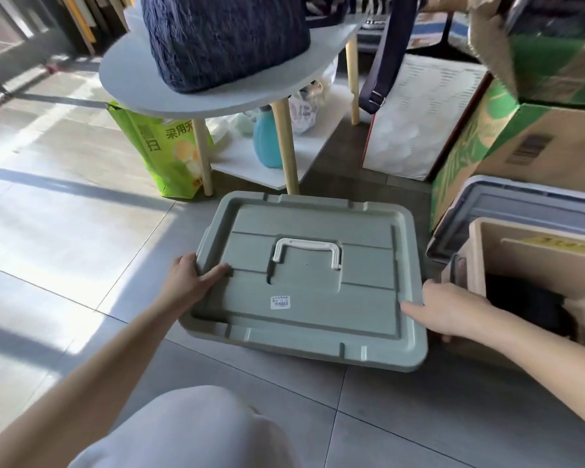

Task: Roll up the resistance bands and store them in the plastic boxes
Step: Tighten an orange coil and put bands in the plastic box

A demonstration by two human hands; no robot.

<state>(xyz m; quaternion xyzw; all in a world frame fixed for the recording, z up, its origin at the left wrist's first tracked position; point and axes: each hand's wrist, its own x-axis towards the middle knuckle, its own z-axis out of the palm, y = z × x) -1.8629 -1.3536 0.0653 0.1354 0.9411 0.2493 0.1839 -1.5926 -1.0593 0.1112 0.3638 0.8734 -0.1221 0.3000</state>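
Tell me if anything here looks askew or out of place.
The grey-green box lid lies skewed to the floor tile lines, with the left hand and right hand holding its side edges. Nothing looks spilled or damaged.

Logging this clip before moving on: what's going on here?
A person holds a grey-green plastic lid with a white handle above the tiled floor. The left hand grips its left edge and the right hand its right edge. Whether a box sits under it is hidden. An open beige box stands to the right. No bands show clearly.
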